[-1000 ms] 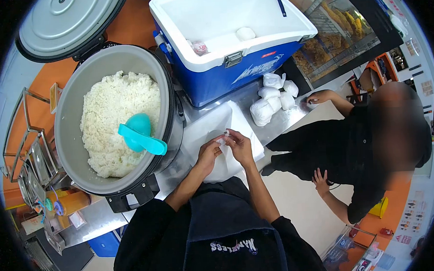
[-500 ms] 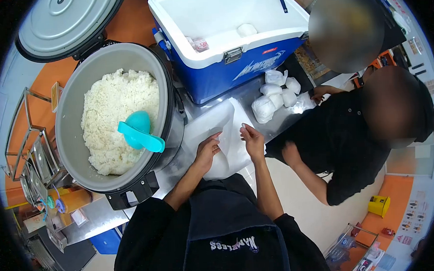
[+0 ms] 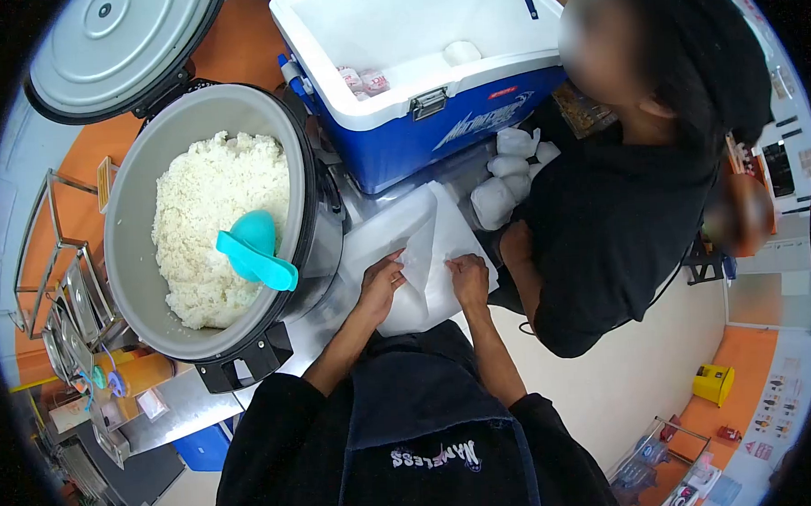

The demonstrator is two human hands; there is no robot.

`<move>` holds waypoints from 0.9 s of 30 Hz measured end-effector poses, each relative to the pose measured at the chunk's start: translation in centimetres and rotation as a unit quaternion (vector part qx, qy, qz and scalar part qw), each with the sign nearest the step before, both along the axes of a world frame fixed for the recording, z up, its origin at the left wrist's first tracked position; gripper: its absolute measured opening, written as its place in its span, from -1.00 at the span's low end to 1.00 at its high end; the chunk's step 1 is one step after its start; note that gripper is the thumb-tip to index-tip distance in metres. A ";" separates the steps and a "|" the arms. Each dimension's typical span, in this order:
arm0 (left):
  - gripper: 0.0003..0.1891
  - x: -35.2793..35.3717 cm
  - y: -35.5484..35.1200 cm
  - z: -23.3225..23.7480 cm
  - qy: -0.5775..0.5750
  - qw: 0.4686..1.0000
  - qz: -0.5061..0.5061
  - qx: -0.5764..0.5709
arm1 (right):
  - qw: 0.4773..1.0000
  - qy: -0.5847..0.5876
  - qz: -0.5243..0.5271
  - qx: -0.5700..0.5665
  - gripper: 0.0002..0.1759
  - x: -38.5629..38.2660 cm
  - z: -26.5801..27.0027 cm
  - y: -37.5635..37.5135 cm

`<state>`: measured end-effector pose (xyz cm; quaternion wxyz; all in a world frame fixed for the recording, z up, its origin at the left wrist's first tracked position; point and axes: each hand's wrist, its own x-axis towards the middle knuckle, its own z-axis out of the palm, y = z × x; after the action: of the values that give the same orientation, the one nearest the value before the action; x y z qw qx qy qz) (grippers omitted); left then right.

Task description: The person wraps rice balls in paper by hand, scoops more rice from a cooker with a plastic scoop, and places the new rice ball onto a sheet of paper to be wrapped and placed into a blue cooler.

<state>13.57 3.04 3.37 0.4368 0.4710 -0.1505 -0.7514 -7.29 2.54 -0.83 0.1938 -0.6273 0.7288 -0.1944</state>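
White paper sheets [image 3: 418, 221] lie stacked in front of me, and the top one is partly lifted and creased. My left hand [image 3: 380, 286] is closed, its fingertips pinching the lifted sheet. On the right side of the stack, my right hand [image 3: 468, 280] has its fingers pressed together on the paper. Left of my hands stands a large rice cooker [image 3: 125, 252] with its lid up, holding cooked white rice [image 3: 204, 207]. A turquoise scoop [image 3: 253, 246] rests on the rice.
Behind the sheets is a blue cooler [image 3: 392, 145], uncovered, with a few wrapped items inside. Several white wrapped bundles [image 3: 494, 202] sit beside it on the steel counter. A co-worker in black [image 3: 621, 225] stands close on my right. A metal rack [image 3: 56, 237] is at far left.
My right hand has come down onto the paper and slightly left. The co-worker seen earlier has moved away to the right, and another person now leans in beside the bundles.
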 end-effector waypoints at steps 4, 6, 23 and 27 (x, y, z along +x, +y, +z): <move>-0.71 0.0 0.1 -1.8 0.020 0.998 0.048 0.024 | 0.997 0.047 0.034 -0.043 -0.79 0.0 -1.2 0.5; -0.74 0.1 0.2 -2.1 0.020 0.998 0.052 0.014 | 0.993 0.091 0.019 -0.072 -0.74 0.5 -0.8 0.6; -0.62 -1.1 0.1 -1.4 0.073 0.992 0.102 -0.008 | 0.999 0.028 -0.016 0.017 -0.64 1.1 2.0 0.7; -0.59 -1.6 0.0 -0.1 0.069 0.991 0.111 0.013 | 0.980 -0.191 0.064 -0.010 -0.58 3.9 7.0 -0.6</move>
<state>11.94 3.09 3.25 0.5205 0.4373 -0.0567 -0.7312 -3.41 1.98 6.17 0.3348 -0.6259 0.6351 -0.3048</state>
